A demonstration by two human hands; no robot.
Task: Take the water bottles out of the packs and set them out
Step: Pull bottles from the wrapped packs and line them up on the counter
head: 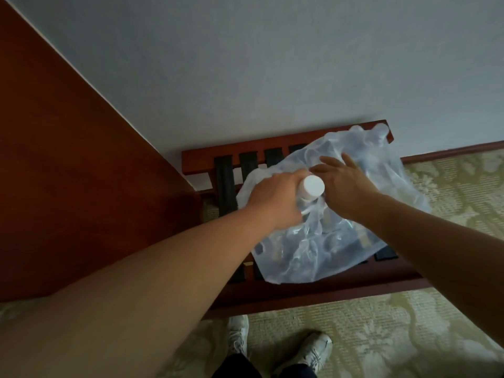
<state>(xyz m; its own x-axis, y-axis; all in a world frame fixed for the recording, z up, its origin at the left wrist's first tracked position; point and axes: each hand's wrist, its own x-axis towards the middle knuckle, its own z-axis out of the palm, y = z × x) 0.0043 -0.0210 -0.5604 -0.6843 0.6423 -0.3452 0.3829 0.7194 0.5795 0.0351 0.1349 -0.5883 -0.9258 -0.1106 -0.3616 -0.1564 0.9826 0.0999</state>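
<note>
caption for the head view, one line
Left hand grips a white-capped water bottle at the plastic pack on a wooden rack; right hand lies spread on the pack.

The luggage rack (275, 152) is a dark red wooden frame spanned by black straps (224, 186). It stands on the patterned carpet (409, 336), with its rear rail beside the wall (272, 64). A crumpled, translucent plastic pack (313, 252) lies directly on the straps, covering the centre and right portion of the rack. Its contents are blurred.
</note>
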